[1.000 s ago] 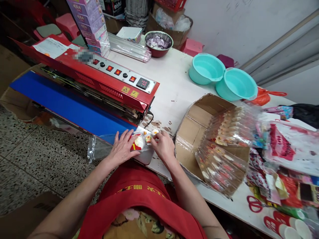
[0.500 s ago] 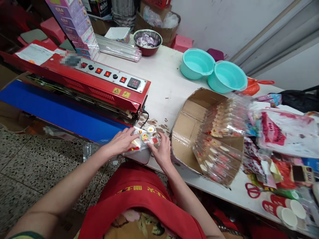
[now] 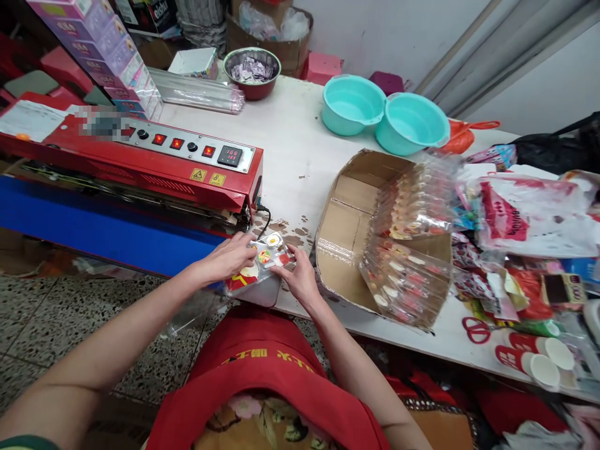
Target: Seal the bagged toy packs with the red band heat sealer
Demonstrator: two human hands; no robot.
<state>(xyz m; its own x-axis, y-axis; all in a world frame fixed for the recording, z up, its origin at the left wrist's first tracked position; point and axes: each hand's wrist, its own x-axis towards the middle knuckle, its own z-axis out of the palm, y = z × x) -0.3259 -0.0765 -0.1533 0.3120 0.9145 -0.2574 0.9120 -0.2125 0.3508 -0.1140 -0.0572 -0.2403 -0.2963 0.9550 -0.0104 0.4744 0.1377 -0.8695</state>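
My left hand (image 3: 228, 257) and my right hand (image 3: 297, 278) both grip a clear plastic packet of small toy foods (image 3: 265, 259) at the near table edge. The packet lies just off the right end of the red sealing machine (image 3: 140, 156) and its blue conveyor belt (image 3: 94, 228). The left fingers curl over the packet's left side, the right fingers pinch its near right corner. A loose clear bag tail (image 3: 197, 309) hangs below the left hand.
An open cardboard box (image 3: 356, 212) with several similar packets lies to the right. Two teal basins (image 3: 384, 115), a metal bowl (image 3: 252, 70), stacked purple boxes (image 3: 103, 50) and clear bag sleeves (image 3: 197, 94) sit further back. Toys, packaging, red scissors (image 3: 478, 330) clutter the right.
The view shifted, so everything slid left and down a little. Both hands drew the packet slightly toward the table edge, off the belt end, and closed tighter on it.
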